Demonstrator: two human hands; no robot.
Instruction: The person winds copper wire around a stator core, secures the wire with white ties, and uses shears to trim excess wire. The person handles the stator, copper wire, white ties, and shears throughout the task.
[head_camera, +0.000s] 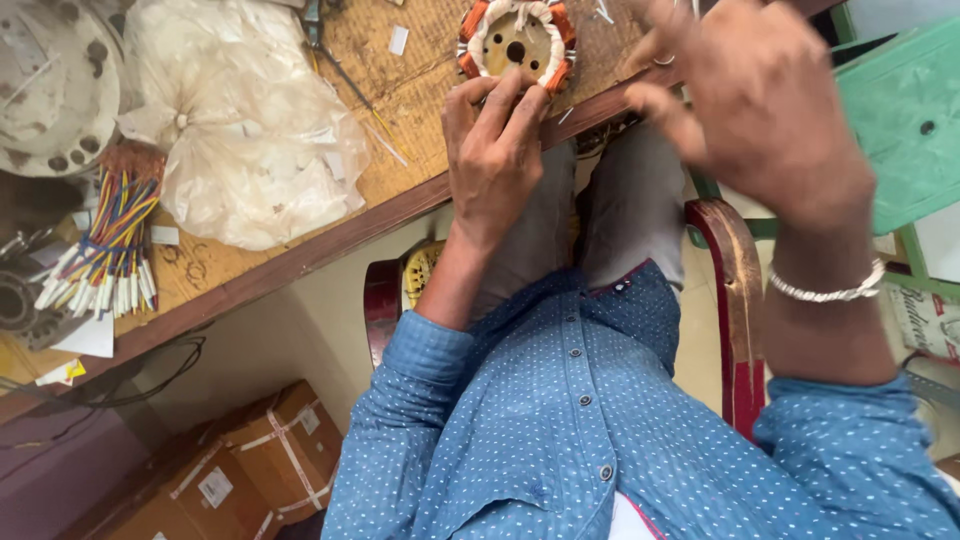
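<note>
A round motor stator (517, 42) with copper windings and white insulation lies on the wooden bench (400, 90) near its front edge. My left hand (493, 150) rests at the bench edge, its fingertips touching the stator's near rim. My right hand (762, 105) hovers to the right of the stator, blurred, with fingers curled; whether it holds anything small cannot be made out. A metal bracelet (828, 292) circles my right wrist. I sit on a red chair (738, 290) in a blue dotted shirt.
A crumpled clear plastic bag (245, 120) lies left of the stator. A bundle of coloured wires (105, 250) lies at the far left, beside round metal housings (50, 85). A green stool (900, 120) stands at the right. Cardboard boxes (270, 465) sit under the bench.
</note>
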